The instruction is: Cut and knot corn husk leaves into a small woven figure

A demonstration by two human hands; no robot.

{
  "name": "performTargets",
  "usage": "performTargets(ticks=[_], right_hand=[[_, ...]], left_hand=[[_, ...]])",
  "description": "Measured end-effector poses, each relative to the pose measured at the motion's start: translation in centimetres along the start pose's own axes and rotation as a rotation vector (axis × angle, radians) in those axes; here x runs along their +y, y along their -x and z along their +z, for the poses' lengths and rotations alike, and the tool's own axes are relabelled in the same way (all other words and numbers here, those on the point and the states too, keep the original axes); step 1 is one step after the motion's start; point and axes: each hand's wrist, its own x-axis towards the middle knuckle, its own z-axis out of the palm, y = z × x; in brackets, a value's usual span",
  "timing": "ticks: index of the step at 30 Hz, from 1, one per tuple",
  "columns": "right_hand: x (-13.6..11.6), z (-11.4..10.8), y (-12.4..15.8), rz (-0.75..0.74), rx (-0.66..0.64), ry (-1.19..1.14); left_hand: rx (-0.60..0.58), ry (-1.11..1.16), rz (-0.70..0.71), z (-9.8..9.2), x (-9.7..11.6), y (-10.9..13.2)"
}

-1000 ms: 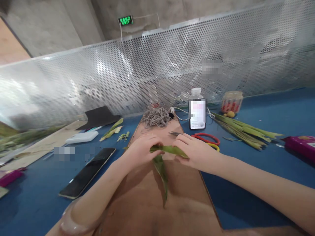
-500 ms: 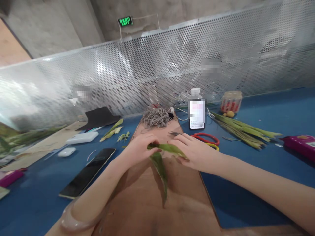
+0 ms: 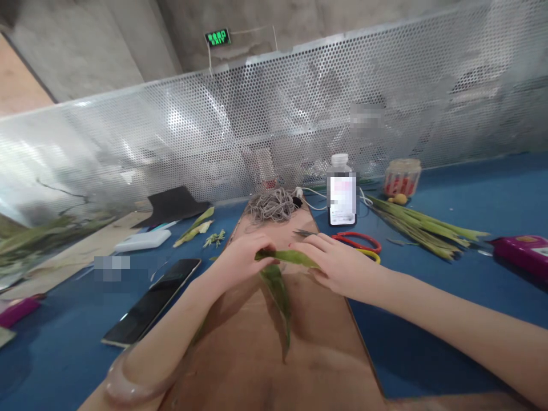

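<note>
Both hands are closed on long green leaves [image 3: 277, 288] above a wooden board [image 3: 278, 365]. My left hand [image 3: 246, 255] pinches them where they cross or fold; the exact fold is hidden by the fingers. One leaf part runs rightward into my right hand [image 3: 329, 261], whose fingers grip it. Another pointed part hangs down toward the board between my hands. Scissors with red and yellow handles [image 3: 358, 242] lie just beyond my right hand, partly covered by it. A pale bangle [image 3: 128, 382] circles my left forearm.
A heap of grey cord [image 3: 274, 205] sits at the board's far end. A lit phone [image 3: 343, 200] leans on a bottle. Leaf stalks [image 3: 423, 225] and a jar [image 3: 402, 178] lie right; a dark phone [image 3: 154, 302] lies left. A perforated metal screen [image 3: 299, 103] stands behind.
My right hand has shifted very slightly along the leaf. At the far left, the leafy branches have moved or risen somewhat. My left hand stays in place.
</note>
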Motion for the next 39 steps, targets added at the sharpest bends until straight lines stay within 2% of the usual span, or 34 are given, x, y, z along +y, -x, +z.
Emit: performTargets(ticks=[3,7,18,25,32,39], right_hand=[[0.1,0.1,0.0,0.078,-0.002,0.004],[0.4,0.4,0.1,0.108,-0.009,0.017],[0.5,0.2,-0.1,0.128,0.019,-0.028],[0.3,0.5,0.1,0.132,0.045,-0.030],[0.5,1.4,0.2,0.136,-0.041,-0.012],[0.5,1.7,0.1,0.138,-0.016,0.008]], left_hand=[[-0.001,0.013,-0.008,0.1,-0.2,0.1],[0.002,0.008,-0.005,0.2,-0.4,0.1],[0.002,-0.029,-0.002,0.2,-0.5,0.1],[-0.019,-0.073,0.009,0.6,0.3,0.1],[-0.073,-0.129,0.050,1.3,1.2,0.0],[-0.048,-0.130,0.022,1.5,0.5,-0.2]])
